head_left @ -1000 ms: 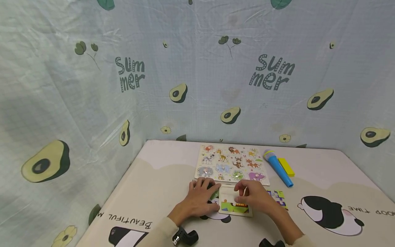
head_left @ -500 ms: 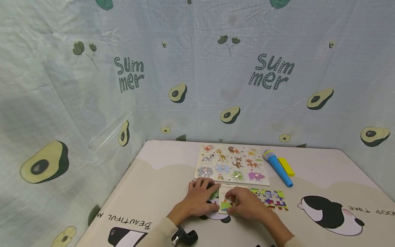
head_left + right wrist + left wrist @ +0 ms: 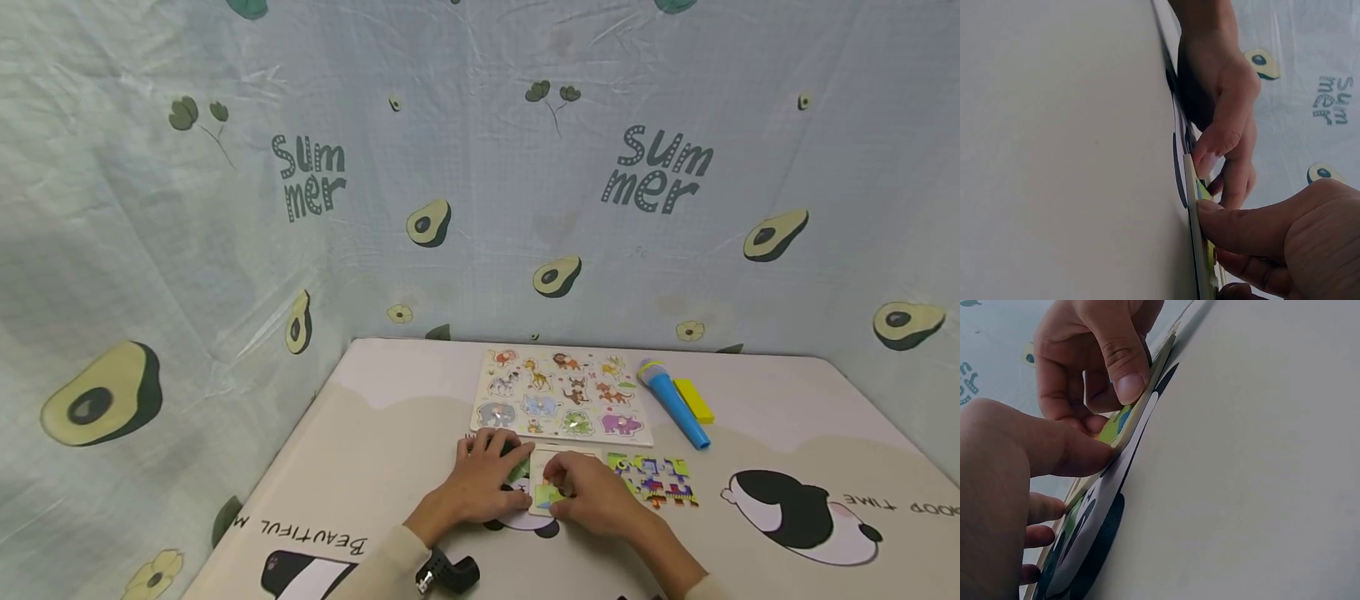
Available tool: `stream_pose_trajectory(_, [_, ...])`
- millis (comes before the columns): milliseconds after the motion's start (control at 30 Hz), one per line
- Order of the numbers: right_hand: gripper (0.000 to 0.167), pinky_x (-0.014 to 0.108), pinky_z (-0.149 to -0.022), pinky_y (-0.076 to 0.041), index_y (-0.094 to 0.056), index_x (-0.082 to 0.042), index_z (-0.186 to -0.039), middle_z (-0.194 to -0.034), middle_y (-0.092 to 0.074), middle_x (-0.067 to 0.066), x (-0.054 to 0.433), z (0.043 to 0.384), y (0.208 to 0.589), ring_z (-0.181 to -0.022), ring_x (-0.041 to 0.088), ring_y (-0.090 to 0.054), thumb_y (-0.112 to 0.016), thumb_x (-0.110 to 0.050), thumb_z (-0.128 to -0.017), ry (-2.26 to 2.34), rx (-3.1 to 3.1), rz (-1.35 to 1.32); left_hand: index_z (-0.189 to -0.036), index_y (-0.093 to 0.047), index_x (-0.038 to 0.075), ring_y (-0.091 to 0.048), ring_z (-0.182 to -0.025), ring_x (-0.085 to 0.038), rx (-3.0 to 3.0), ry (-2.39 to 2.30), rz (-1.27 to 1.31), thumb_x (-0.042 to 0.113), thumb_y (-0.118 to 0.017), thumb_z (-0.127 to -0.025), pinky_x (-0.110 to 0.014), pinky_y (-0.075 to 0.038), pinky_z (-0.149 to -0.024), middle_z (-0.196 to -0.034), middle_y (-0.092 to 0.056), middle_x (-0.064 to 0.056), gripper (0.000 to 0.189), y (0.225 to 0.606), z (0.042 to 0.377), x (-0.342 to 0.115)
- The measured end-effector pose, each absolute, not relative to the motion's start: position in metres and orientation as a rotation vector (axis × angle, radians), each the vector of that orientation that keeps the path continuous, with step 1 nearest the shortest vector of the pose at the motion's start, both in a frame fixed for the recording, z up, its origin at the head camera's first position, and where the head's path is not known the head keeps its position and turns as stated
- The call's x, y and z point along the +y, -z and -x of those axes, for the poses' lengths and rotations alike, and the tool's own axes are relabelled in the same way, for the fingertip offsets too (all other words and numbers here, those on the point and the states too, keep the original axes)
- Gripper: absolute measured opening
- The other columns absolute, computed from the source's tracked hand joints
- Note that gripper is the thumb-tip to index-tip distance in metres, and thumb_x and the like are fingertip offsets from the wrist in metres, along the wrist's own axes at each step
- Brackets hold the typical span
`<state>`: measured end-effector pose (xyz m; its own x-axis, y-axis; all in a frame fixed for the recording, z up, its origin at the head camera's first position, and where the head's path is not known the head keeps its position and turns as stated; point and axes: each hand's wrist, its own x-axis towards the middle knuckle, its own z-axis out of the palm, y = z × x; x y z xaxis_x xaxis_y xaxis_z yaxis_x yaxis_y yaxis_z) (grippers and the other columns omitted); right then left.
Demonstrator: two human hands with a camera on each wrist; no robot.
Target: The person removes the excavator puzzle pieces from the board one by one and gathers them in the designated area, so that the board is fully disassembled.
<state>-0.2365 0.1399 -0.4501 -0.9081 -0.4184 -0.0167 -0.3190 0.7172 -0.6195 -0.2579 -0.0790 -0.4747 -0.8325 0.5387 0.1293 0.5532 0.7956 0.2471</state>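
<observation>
A pale cloth backdrop [image 3: 480,158] printed with avocados, flowers and the word "summer" rises behind and beside a light surface [image 3: 397,433] decorated with black-and-white cartoon figures and lettering. Toward the far edge of that surface lies a rectangular animal board [image 3: 557,390], its coloured creatures set out in rows. In front of it are a person's two hands. The left hand [image 3: 483,482] has its fingers spread, thumb and fingertips against the left side of a shallow tray, with nothing clasped in its grip. The right hand [image 3: 592,492] bends over the same tray, fingers curled and thumb against its near edge; I cannot tell whether that grip pinches a piece or merely presses down. The tray [image 3: 550,457] (pale-framed, and partly hidden by the right hand) lies flat between the two hands, just in front of the animal board. Just beside its right side sits a cluster of bright jigsaw pieces [image 3: 652,482], some overlapped in view by the right hand. Farther back on the right rests a blue toy microphone [image 3: 675,406], a yellow block [image 3: 694,402] close alongside it. A black device [image 3: 457,575] is worn at the left wrist. Smallest is a green patch [image 3: 546,497] of picture inside the tray.
</observation>
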Motion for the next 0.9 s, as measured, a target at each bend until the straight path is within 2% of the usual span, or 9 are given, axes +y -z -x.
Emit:
stream_pose_trajectory(467, [0.035,0.031,-0.067,-0.041,-0.059,-0.021,-0.106,-0.08,-0.059,-0.008,0.143,0.238,0.452,-0.072,0.014,-0.053,-0.082,-0.01,-0.082,0.969,2.734,0.685,-0.152,-0.05,0.027,-0.035,-0.129,-0.026,-2.926,0.424,0.889,0.052,-0.06,-0.088,-0.05,-0.029,-0.095,-0.139,-0.045,0.001,0.07,0.474,0.259,-0.078])
stream_pose_trajectory(700, [0.021,0.028,-0.065,-0.042,-0.061,-0.018,-0.104,-0.081,-0.059,-0.008,0.147,0.24,0.45,-0.071,0.012,-0.052,-0.073,-0.008,-0.089,1.05,2.69,0.732,-0.152,-0.049,0.028,-0.034,-0.129,-0.026,-2.928,0.41,0.881,0.053,-0.061,-0.087,-0.05,-0.029,-0.095,-0.139,-0.044,0.001,0.07,0.476,0.259,-0.078])
stream_pose_trajectory(900, [0.015,0.027,-0.064,-0.044,-0.063,-0.014,-0.099,-0.081,-0.063,-0.009,0.151,0.241,0.45,-0.068,0.007,-0.054,-0.072,-0.009,-0.089,1.127,2.688,0.798,-0.152,-0.049,0.027,-0.034,-0.129,-0.026,-2.929,0.418,0.88,0.053,-0.061,-0.087,-0.05,-0.029,-0.094,-0.139,-0.044,0.001,0.071,0.476,0.258,-0.078])
